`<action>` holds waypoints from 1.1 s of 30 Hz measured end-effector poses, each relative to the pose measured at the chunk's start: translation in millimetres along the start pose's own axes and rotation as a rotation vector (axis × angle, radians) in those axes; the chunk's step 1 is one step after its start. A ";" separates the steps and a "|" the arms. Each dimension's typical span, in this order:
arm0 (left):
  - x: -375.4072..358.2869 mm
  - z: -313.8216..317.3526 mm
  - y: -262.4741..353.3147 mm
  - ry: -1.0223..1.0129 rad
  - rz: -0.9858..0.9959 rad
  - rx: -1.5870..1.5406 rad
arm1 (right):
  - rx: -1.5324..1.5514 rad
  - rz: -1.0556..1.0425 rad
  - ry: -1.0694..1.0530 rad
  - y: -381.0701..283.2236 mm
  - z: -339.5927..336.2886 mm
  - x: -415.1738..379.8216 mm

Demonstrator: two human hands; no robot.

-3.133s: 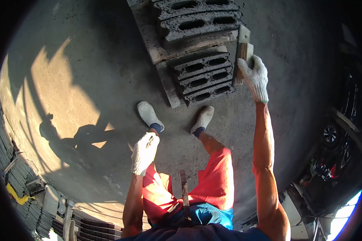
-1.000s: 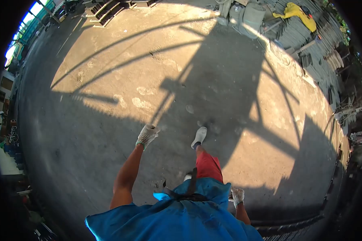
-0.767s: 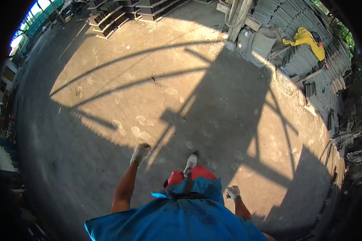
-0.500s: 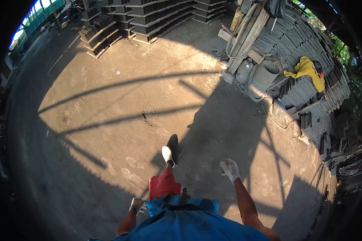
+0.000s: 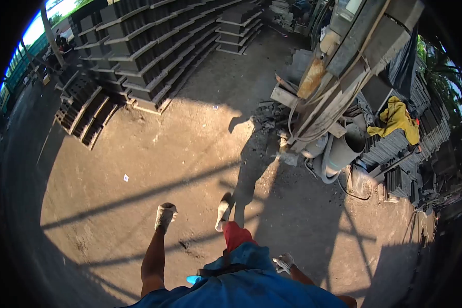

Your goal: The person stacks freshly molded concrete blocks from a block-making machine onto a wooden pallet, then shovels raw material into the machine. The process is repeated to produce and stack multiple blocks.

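Stacked grey concrete blocks [image 5: 143, 51] at eleven o'clock are now nearer; the white-gloved left hand [image 5: 165, 215] and right hand [image 5: 284, 263] are swung empty, loosely curled.

Block stacks [image 5: 154, 46] far left of the machine frame [image 5: 344, 61], pipe [image 5: 344, 149] at its foot, cloth [image 5: 398, 118] right of it, on tiles [image 5: 426, 143]

Left hand [image 5: 165, 214] swung forward, right hand [image 5: 284, 262] back, both empty

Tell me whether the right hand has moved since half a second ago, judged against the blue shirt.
Yes. The right hand has dropped back from out ahead to beside the blue shirt, at its edge.
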State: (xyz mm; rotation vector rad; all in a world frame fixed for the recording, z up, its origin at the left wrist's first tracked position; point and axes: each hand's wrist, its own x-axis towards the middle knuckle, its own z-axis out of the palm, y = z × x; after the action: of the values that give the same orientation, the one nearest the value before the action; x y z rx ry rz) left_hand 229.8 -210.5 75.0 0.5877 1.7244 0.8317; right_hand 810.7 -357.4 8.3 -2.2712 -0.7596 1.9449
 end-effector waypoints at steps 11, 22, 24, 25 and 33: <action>330.0 7.3 172.4 0.070 -0.415 -0.040 | -0.161 -0.673 0.095 -821.7 -14.7 148.7; 909.3 153.9 835.9 -0.258 0.265 0.140 | 0.260 -0.138 0.371 -1114.6 -138.1 328.6; 1025.1 210.8 944.3 -0.256 0.340 0.039 | -0.038 -0.267 0.533 -1127.3 -173.8 442.8; 1069.5 225.2 978.4 -0.302 0.295 0.036 | -0.100 -0.283 0.569 -1168.7 -185.1 443.9; 1266.7 356.8 1030.0 -0.384 -0.169 0.145 | 0.032 -0.422 0.425 -1495.9 -345.4 638.5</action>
State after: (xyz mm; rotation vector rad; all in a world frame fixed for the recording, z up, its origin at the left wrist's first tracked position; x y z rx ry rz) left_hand 175.8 1459.4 38.3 0.6424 1.4630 0.4421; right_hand 701.2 1301.6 21.6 -2.1656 -1.0291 1.2323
